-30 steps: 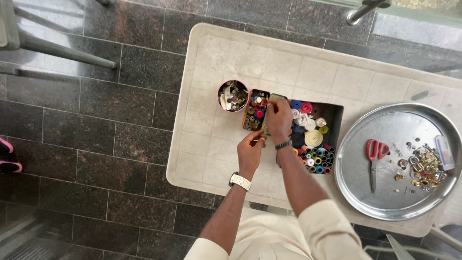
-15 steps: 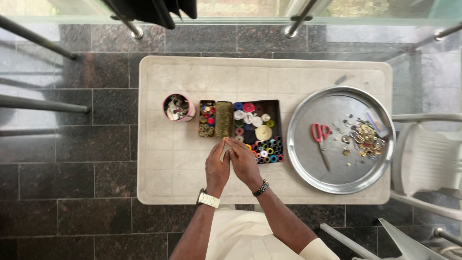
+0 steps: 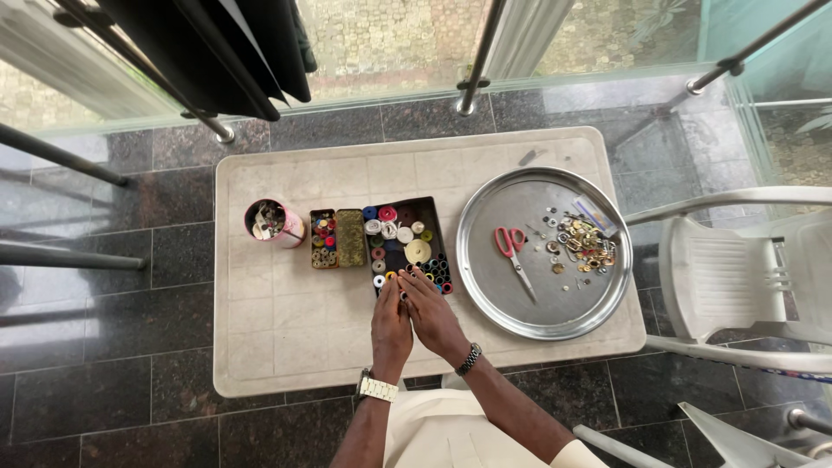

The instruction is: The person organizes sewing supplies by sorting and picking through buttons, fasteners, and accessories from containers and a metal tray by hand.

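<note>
Two bare hands side by side on the pale, tile-patterned rectangular table [image 3: 286, 329], fingertips meeting at the near edge of the dark rectangular tin of coloured thread spools [image 3: 405, 244]. Left hand [image 3: 391, 325], white metal watch at the wrist, fingers drawn together and narrow, perhaps pinching something small against the right, too tiny to tell. Right hand [image 3: 433, 317], dark beaded bracelet at the wrist, fingers likewise close and pointed toward the spools. Just left of the tin, a small orange box of buttons [image 3: 324, 238] with its mottled green lid [image 3: 351, 237] lying beside it. Farther left, a round pink cup of odds and ends [image 3: 271, 223]. Right of the tin, a broad, shiny round steel tray [image 3: 537, 312] bearing red-handled scissors [image 3: 513, 253] and a scatter of brassy metal fittings [image 3: 582, 245]. Beside the table, a white plastic chair [image 3: 737, 277].
</note>
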